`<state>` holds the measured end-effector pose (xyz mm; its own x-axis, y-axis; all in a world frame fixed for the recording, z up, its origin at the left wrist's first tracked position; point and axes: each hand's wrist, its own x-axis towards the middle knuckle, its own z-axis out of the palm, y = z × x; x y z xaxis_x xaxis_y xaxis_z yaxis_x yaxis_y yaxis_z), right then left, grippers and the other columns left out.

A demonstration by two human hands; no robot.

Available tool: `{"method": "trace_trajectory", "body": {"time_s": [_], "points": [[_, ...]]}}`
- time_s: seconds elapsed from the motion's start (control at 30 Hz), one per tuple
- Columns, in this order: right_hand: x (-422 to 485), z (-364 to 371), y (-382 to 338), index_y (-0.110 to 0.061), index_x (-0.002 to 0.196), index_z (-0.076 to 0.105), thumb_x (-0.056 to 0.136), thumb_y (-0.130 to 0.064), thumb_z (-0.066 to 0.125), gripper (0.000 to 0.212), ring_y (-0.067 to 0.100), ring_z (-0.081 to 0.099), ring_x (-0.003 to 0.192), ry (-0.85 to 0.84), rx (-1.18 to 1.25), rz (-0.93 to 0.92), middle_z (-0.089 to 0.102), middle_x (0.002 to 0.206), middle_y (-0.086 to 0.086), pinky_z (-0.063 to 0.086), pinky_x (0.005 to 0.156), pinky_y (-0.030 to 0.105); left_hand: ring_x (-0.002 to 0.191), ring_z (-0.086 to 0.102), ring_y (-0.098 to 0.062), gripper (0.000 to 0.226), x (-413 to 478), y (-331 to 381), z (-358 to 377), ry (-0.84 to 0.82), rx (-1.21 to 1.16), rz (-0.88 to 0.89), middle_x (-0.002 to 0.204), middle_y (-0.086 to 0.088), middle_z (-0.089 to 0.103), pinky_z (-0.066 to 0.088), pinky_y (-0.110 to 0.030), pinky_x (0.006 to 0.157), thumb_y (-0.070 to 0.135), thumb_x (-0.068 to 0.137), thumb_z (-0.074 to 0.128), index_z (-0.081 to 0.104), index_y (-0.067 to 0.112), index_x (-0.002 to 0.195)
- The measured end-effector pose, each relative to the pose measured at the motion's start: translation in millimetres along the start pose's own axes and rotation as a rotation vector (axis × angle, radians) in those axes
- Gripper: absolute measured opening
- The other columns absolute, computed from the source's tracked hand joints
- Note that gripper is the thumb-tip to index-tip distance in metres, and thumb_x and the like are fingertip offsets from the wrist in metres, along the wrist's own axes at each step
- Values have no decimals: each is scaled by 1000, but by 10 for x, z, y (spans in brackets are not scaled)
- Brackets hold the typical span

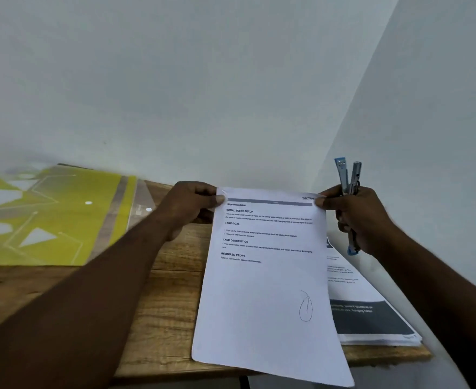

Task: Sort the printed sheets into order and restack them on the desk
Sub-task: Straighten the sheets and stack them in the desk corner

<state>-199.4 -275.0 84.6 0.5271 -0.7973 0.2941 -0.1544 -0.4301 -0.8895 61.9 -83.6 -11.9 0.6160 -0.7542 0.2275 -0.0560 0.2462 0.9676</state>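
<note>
Both sheet (267, 290) corners are being pinched by our left hand (192, 203) and right hand (356, 217), whose fingers (343, 223) are also clutching pens (349, 178). We are judging it light and limp.

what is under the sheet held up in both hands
The wooden desk and, to the right, a stack of printed sheets lying flat. The held sheet covers the stack's left part and the desk behind it, so what lies there is hidden.
</note>
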Motion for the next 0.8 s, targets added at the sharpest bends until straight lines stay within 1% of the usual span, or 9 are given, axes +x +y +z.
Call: {"method": "trace_trajectory", "body": {"time_s": [0.07,0.17,0.3,0.4,0.47,0.53,0.67,0.73,0.8], "points": [[-27,21,48,2,90,75,81,3,78,9,15,25,45,7,33,8,44,50,-1,21,46,24,85,75,-27,17,-80,26,21,10,-47,-2,105,-17,79,64,-37,77,11,92,78,76,4,107],[-71,38,96,-2,85,75,81,3,78,7,15,26,43,61,49,14,41,50,0,22,43,24,85,76,-25,15,-148,83,119,28,-106,60,100,-13,80,65,-38,77,10,92,78,77,4,105],[-131,40,146,-5,83,74,81,1,79,8,12,29,38,149,49,33,41,48,-2,24,46,25,87,78,-27,17,-191,136,197,24,-129,140,100,-13,80,65,-38,78,5,91,77,78,5,108],[-172,56,193,-6,83,75,80,0,80,8,9,32,36,182,39,36,44,45,-4,27,47,25,87,78,-28,15,-207,122,244,52,-140,154,99,-15,80,65,-44,83,3,89,78,79,3,104],[-181,61,226,-7,83,76,80,-3,81,8,10,35,38,188,-2,35,48,45,-5,30,48,27,87,77,-29,11,-215,104,272,94,-141,171,96,-15,80,64,-50,89,2,88,80,80,3,99],[-186,53,255,-10,82,77,80,-6,82,7,12,37,41,178,-54,36,50,46,-6,32,50,28,87,77,-28,8,-208,82,288,134,-110,197,93,-12,81,62,-52,92,4,86,82,82,9,92],[-218,23,276,-14,82,79,81,-12,84,6,15,43,49,147,-164,-9,54,46,-12,34,53,29,93,77,-29,12,-166,37,294,195,-47,247,92,-6,81,61,-52,95,9,82,88,84,14,91],[-233,19,272,-18,81,80,81,-15,84,5,17,47,54,130,-232,-45,57,47,-13,38,59,30,91,77,-25,12,-172,32,304,199,-39,261,90,-4,81,61,-50,95,8,82,87,84,16,90],[-225,4,270,-19,81,80,81,-18,85,5,18,50,54,130,-267,-55,58,48,-12,39,62,31,87,77,-21,12,-182,35,325,196,-34,269,88,-3,81,62,-49,94,7,83,86,83,18,88]]}}
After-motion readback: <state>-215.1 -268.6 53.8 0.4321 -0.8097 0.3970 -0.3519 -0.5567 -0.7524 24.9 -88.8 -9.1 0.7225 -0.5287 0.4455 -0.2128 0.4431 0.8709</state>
